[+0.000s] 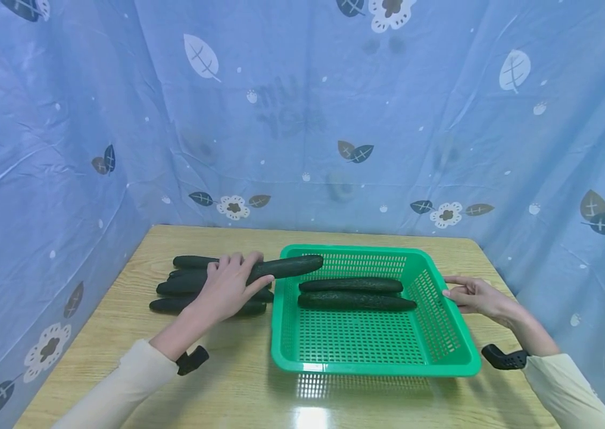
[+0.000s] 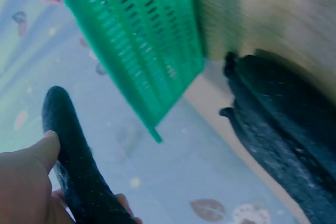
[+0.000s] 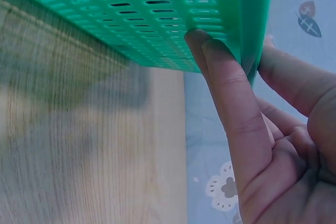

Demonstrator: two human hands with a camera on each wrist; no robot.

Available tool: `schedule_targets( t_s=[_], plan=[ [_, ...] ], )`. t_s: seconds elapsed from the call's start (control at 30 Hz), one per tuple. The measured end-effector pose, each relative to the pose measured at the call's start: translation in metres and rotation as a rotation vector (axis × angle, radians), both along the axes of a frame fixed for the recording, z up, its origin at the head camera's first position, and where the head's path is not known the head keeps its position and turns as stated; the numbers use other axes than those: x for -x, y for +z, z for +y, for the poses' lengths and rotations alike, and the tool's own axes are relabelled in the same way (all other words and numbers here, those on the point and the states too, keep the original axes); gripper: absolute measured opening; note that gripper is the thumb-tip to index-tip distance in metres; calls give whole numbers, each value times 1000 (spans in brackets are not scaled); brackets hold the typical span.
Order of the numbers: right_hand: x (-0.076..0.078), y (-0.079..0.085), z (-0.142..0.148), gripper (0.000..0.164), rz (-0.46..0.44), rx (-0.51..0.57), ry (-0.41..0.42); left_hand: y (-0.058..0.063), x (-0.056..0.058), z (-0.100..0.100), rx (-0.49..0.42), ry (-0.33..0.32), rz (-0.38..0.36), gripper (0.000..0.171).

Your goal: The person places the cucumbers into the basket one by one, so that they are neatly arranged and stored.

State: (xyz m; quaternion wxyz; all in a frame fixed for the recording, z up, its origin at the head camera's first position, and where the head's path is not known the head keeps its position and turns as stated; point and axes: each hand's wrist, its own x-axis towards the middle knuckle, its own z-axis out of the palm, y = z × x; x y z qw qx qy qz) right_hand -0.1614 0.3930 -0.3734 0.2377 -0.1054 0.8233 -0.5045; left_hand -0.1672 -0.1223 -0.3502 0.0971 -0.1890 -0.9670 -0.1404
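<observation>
My left hand grips a dark green cucumber, held above the table with its far end over the left rim of a green plastic basket. In the left wrist view the thumb lies along one side of this cucumber, and fingertips show on the other. Two more cucumbers lie side by side in the back half of the basket. My right hand pinches the basket's right rim, thumb on the rim and fingers against the outer wall in the right wrist view.
Several cucumbers lie in a group on the wooden table, left of the basket and partly behind my left arm. A blue patterned curtain hangs behind the table and along both sides. Black wrist straps show at both wrists.
</observation>
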Motion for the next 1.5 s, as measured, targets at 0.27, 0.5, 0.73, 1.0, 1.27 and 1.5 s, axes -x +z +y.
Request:
schedule_targets(
  t_s=[0.27, 0.5, 0.73, 1.0, 1.27, 1.5],
  plan=[
    [0, -2, 1, 69, 3, -1, 3, 8, 3, 24, 37, -31, -29, 51],
    [0, -1, 0, 70, -11, 0, -7, 12, 5, 47, 79, -86, -32, 50],
    [-1, -2, 1, 70, -5, -9, -13, 13, 6, 70, 89, -145, -82, 57],
    [-1, -1, 1, 69, 0, -6, -9, 14, 3, 97, 129, -187, -99, 56],
    [-1, -1, 2, 67, 16, -1, 10, 17, 1, 121, 152, -217, -130, 55],
    [-1, -1, 2, 68, 8, 9, 14, 19, 0, 141, 165, -239, -145, 52]
  ],
)
